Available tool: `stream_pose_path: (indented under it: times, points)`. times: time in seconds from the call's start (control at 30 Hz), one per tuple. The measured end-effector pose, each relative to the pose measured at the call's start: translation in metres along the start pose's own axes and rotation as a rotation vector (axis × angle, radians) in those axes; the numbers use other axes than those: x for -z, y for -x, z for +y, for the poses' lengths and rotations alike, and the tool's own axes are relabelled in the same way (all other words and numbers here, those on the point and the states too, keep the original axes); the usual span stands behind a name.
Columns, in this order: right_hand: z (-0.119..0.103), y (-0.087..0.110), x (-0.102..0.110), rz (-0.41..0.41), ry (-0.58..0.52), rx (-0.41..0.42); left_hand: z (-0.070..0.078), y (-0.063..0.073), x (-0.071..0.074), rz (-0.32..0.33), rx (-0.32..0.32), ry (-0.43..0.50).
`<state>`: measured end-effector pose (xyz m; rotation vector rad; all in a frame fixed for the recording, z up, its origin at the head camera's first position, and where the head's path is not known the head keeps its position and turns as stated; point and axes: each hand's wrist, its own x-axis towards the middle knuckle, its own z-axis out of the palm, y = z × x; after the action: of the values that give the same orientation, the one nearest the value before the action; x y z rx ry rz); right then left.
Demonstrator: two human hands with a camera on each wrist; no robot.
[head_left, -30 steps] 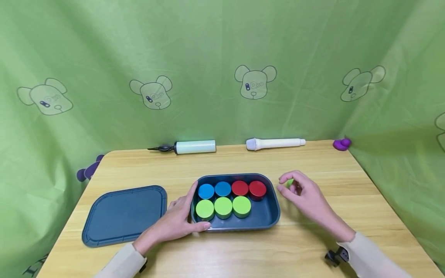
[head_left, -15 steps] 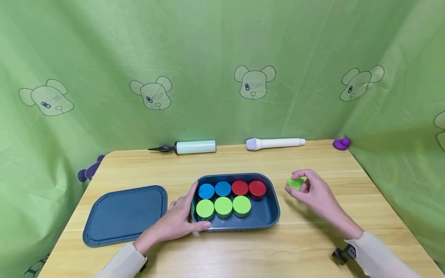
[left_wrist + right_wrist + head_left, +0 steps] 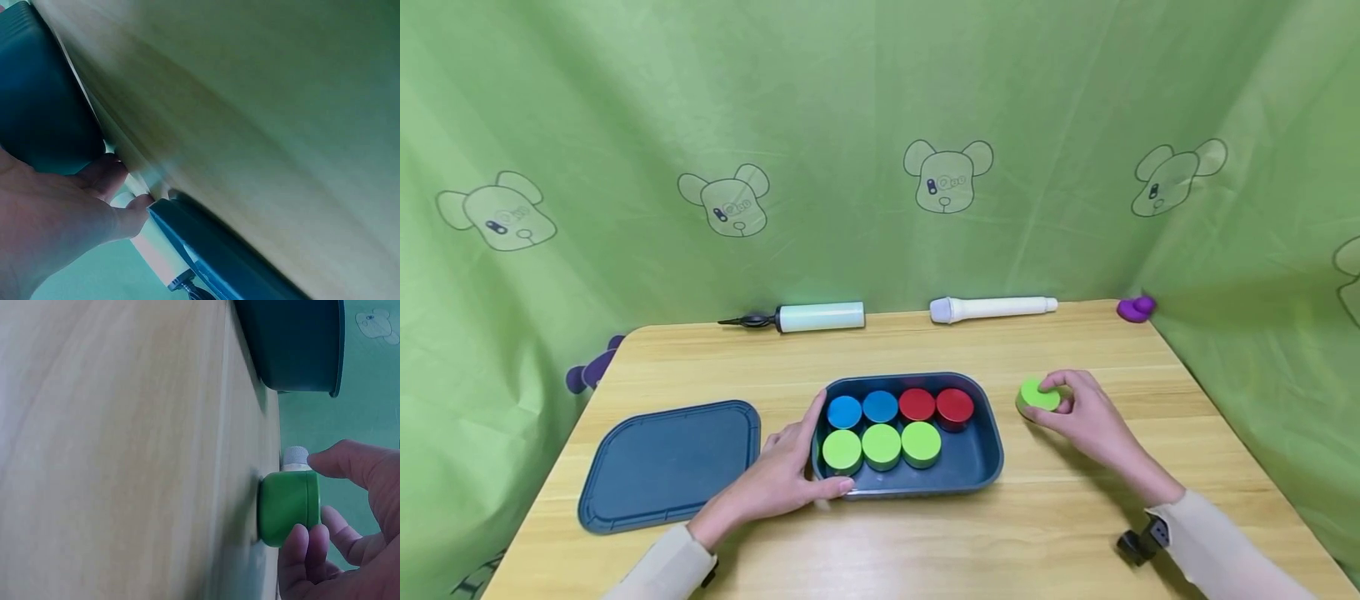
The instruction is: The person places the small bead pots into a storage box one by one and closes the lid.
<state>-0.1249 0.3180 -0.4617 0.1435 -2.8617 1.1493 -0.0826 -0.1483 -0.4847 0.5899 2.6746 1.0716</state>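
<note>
A dark blue box (image 3: 966, 481) on the table holds two blue jars (image 3: 880, 407), two red jars (image 3: 955, 408) and three green jars (image 3: 882, 447). The left hand (image 3: 786, 467) grips its left end, thumb at the front rim and fingers along the left side. To the right of the box, the right hand (image 3: 1086, 417) holds another green jar (image 3: 1036, 395) between thumb and fingers. In the right wrist view that green jar (image 3: 287, 503) is right at the tabletop, lid towards the palm, with fingertips against its side.
A flat dark blue lid (image 3: 673, 467) lies left of the box. Along the back edge are a hand pump (image 3: 822, 317), a white microphone (image 3: 996, 308) and a small purple object (image 3: 1137, 309). A green curtain (image 3: 850, 167) hangs behind the wooden table (image 3: 925, 550).
The right hand has moved rightwards from the box with the green jar and lowered it to the tabletop. More of the jar shows now. The left hand and box stay put.
</note>
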Motion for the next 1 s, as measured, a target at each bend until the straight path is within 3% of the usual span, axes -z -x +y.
stream_pose_path:
  times: [1.0]
  points:
    - [0.0055, 0.0009, 0.0025, -0.082, -0.058, -0.097, -0.0006, 0.0011, 0.0003, -0.01, 0.008, 0.005]
